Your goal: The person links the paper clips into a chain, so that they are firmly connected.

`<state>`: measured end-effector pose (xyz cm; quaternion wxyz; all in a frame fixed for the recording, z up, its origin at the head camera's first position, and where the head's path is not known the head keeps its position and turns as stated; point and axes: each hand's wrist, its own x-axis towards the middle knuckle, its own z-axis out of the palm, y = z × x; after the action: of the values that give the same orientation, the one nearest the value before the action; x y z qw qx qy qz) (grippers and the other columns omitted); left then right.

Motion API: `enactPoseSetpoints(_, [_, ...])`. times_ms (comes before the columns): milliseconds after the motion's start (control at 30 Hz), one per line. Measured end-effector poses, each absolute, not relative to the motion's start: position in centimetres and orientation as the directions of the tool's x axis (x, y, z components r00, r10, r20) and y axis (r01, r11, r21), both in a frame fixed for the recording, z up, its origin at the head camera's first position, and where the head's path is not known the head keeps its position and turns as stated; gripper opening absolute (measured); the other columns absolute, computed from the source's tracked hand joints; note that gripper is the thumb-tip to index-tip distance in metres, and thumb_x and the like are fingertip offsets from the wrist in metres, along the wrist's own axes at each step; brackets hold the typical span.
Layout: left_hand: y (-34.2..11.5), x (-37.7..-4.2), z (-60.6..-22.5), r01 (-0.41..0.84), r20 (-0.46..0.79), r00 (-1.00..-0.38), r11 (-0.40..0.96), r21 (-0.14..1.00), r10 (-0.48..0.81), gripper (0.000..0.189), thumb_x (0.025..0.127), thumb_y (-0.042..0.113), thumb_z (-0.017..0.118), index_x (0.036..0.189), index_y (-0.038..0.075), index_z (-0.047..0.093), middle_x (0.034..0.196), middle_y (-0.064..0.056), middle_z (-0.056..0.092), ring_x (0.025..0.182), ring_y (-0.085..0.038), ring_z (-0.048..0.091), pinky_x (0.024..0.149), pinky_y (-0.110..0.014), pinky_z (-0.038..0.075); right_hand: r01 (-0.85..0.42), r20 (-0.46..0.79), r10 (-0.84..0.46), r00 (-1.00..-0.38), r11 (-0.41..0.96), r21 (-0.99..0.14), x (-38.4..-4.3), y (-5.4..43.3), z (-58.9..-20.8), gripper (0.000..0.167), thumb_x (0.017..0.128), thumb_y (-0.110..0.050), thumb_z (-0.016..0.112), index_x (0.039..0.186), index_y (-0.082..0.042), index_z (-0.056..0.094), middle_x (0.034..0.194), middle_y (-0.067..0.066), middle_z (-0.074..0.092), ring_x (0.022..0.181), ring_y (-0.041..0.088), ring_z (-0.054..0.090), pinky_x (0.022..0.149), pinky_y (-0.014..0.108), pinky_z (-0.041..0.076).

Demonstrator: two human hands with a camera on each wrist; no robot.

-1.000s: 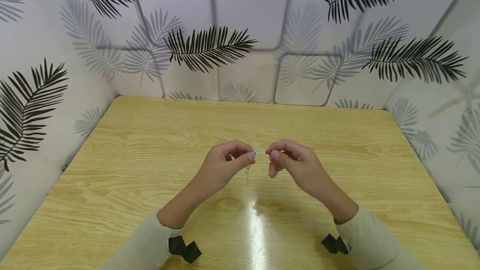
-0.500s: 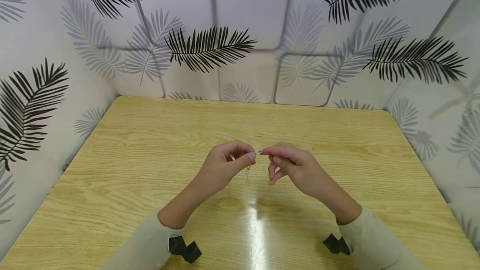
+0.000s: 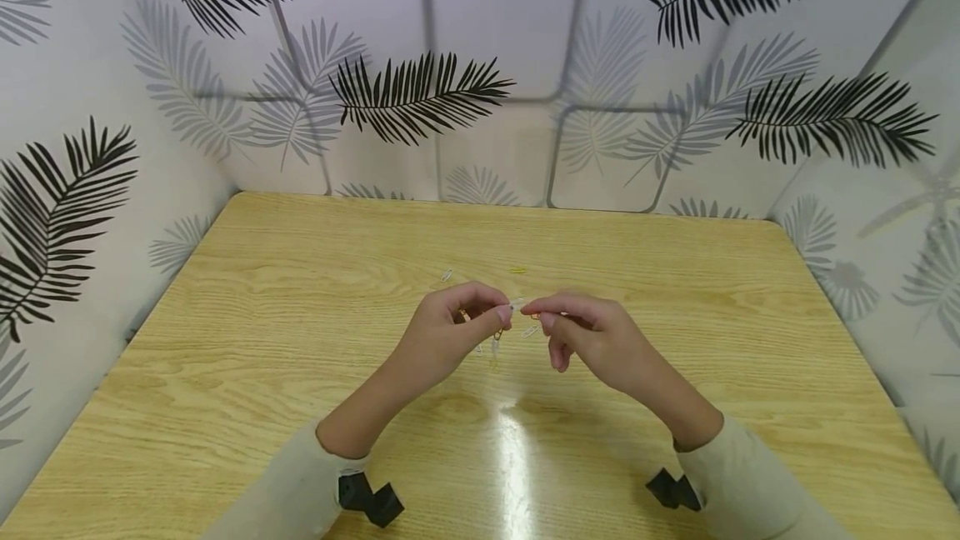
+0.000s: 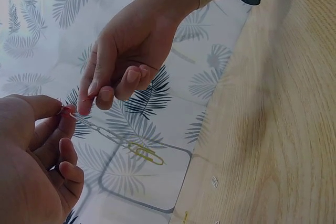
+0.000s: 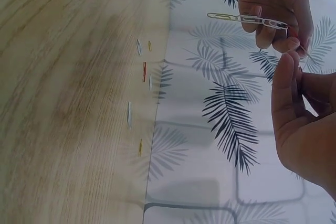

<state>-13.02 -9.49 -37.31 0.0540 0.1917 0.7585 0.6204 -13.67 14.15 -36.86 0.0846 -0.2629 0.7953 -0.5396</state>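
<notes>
My left hand (image 3: pixel 453 327) pinches a short chain of linked paper clips between thumb and forefinger. A red clip (image 5: pixel 293 34) is at its fingertips. White clips (image 5: pixel 251 19) hang from it, with a yellow clip (image 4: pixel 146 153) at the chain's end. Another white clip (image 3: pixel 516 303) sticks out from the left fingertips toward the right hand. My right hand (image 3: pixel 600 336) is close beside it, pinching a small red-orange paper clip (image 3: pixel 535 316) between thumb and forefinger. Most of that clip is hidden by the fingers.
Several loose paper clips lie on the wooden table (image 3: pixel 300 340) beyond and under the hands, among them a white clip (image 3: pixel 446 275), a yellow clip (image 3: pixel 517 270) and a red clip (image 5: pixel 144 72). A leaf-patterned wall covering (image 3: pixel 495 140) borders the table's far edge.
The right forefinger reached over to the white clip, then drew slightly back, and the red-orange clip now shows under its tip. My left hand has stayed almost still with the chain.
</notes>
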Motion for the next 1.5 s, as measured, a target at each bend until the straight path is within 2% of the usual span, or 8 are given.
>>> enactPoseSetpoints(133, [-9.5, -13.1, -37.4, 0.223, 0.152, -0.922, 0.167, 0.96, 0.356, 0.011, 0.099, 0.024, 0.065, 0.105, 0.017, 0.072, 0.093, -0.003, 0.068, 0.075, -0.022, 0.055, 0.06, -0.025, 0.043, -0.396, 0.224, -0.514, -0.828, 0.255, -0.882, -13.7, 14.2, -37.0, 0.029, 0.104, -0.001, 0.049, 0.129, 0.0, 0.064, 0.09, 0.012, 0.063, 0.069, 0.017, 0.063, 0.064, 0.03, 0.056])
enactPoseSetpoints(233, [-9.5, -13.0, -37.4, 0.214, 0.143, -0.925, 0.173, 0.961, 0.353, 0.013, 0.099, 0.026, 0.065, 0.106, 0.017, 0.071, 0.094, -0.004, 0.068, 0.075, -0.021, 0.055, 0.06, -0.026, 0.044, -0.364, 0.224, -0.47, -0.854, 0.233, -0.902, -13.7, 14.0, -37.1, 0.028, 0.103, 0.0, 0.052, 0.129, 0.003, 0.062, 0.099, 0.018, 0.067, 0.075, 0.015, 0.067, 0.071, 0.03, 0.059])
enactPoseSetpoints(367, [-9.4, -13.0, -37.4, 0.207, 0.133, -0.929, 0.188, 0.96, 0.346, 0.014, 0.1, 0.028, 0.064, 0.107, 0.018, 0.071, 0.095, -0.001, 0.067, 0.076, -0.021, 0.054, 0.06, -0.026, 0.043, -0.283, 0.182, -0.403, -0.897, 0.208, -0.936, -13.6, 13.9, -37.1, 0.019, 0.1, -0.003, 0.059, 0.117, 0.002, 0.067, 0.1, 0.021, 0.07, 0.08, 0.016, 0.072, 0.075, 0.035, 0.061])
enactPoseSetpoints(533, [-9.4, -12.9, -37.4, 0.205, 0.131, -0.932, 0.196, 0.959, 0.338, 0.014, 0.1, 0.029, 0.064, 0.107, 0.019, 0.071, 0.094, 0.0, 0.066, 0.074, -0.02, 0.053, 0.058, -0.025, 0.042, -0.266, 0.166, -0.386, -0.907, 0.22, -0.938, -13.5, 13.9, -36.9, 0.011, 0.099, -0.006, 0.063, 0.106, -0.002, 0.07, 0.099, 0.013, 0.072, 0.081, 0.017, 0.073, 0.076, 0.036, 0.061])
enactPoseSetpoints(900, [-9.4, -12.9, -37.5, 0.216, 0.138, -0.928, 0.201, 0.955, 0.345, 0.013, 0.099, 0.03, 0.065, 0.105, 0.021, 0.072, 0.091, 0.001, 0.064, 0.072, -0.019, 0.05, 0.059, -0.026, 0.04, -0.325, 0.228, -0.362, -0.904, 0.234, -0.917, -13.0, 13.7, -36.6, 0.025, 0.098, -0.005, 0.064, 0.123, -0.003, 0.067, 0.1, 0.011, 0.072, 0.085, 0.015, 0.072, 0.079, 0.031, 0.06])
enactPoseSetpoints(1000, [-9.4, -12.9, -37.4, 0.216, 0.135, -0.928, 0.206, 0.954, 0.346, 0.013, 0.099, 0.031, 0.065, 0.104, 0.022, 0.073, 0.09, 0.001, 0.064, 0.072, -0.019, 0.05, 0.058, -0.026, 0.04, -0.356, 0.275, -0.322, -0.906, 0.229, -0.906, -12.9, 13.6, -36.8, 0.023, 0.098, -0.006, 0.065, 0.12, -0.002, 0.067, 0.099, 0.011, 0.072, 0.084, 0.013, 0.072, 0.079, 0.03, 0.06])
enactPoseSetpoints(1333, [-9.5, -12.9, -37.4, 0.209, 0.126, -0.925, 0.206, 0.956, 0.358, 0.014, 0.099, 0.031, 0.065, 0.102, 0.02, 0.073, 0.086, -0.001, 0.062, 0.069, -0.017, 0.049, 0.058, -0.025, 0.04, -0.594, 0.546, -0.245, -0.801, 0.219, -0.774, -12.7, 12.4, -37.4, 0.018, 0.09, 0.008, 0.069, 0.107, 0.003, 0.069, 0.091, 0.014, 0.073, 0.081, 0.007, 0.071, 0.073, 0.025, 0.059])
enactPoseSetpoints(1500, [-9.4, -12.9, -37.5, 0.209, 0.124, -0.927, 0.213, 0.954, 0.355, 0.013, 0.098, 0.03, 0.066, 0.101, 0.02, 0.074, 0.083, -0.001, 0.061, 0.068, -0.017, 0.048, 0.058, -0.025, 0.04, -0.647, 0.601, -0.244, -0.761, 0.211, -0.733, -12.7, 12.1, -37.7, 0.017, 0.087, 0.012, 0.07, 0.103, 0.004, 0.07, 0.09, 0.013, 0.074, 0.081, 0.005, 0.072, 0.073, 0.023, 0.058])
